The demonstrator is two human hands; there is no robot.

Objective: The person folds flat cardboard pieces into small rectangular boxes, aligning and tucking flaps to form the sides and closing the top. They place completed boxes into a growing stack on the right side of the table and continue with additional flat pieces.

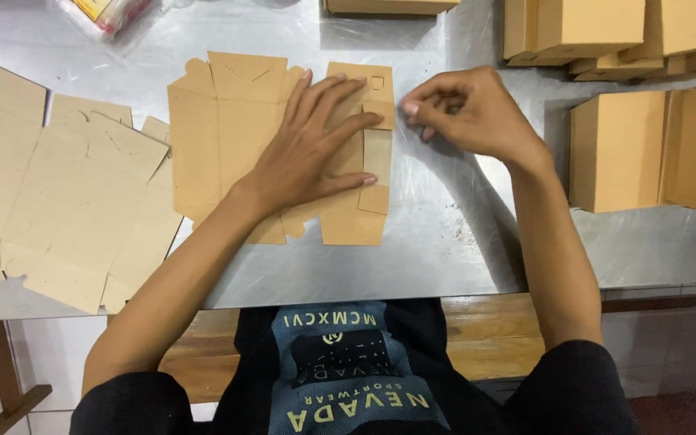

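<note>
At the centre of the metal tabletop [445, 242] lies a flat, unfolded cardboard box blank [227, 137], brown, with its flaps and tabs spread outward. The left hand [308, 153] rests palm-down on the right half of the blank, fingers [340, 89] spread and extended flat, pressing the sheet against the surface; it grips nothing. A narrow side flap [377, 169] at the blank's right edge is folded over, and the left fingertips touch it. The right hand [469, 113] sits just beside the upper right corner of the blank, fingers curled inward with thumb and forefinger drawn together at the flap's top edge; whether they pinch the cardboard cannot be told.

To the left, a loose stack of further flat blanks [66, 209] overlaps in a fan, reaching the near edge of the tabletop. To the right stand assembled brown cartons [646, 149], closed, well apart from the hands. More assembled cartons [582, 28] are grouped at the upper right. A clear plastic packet [106, 16] lies at the upper left corner.
</note>
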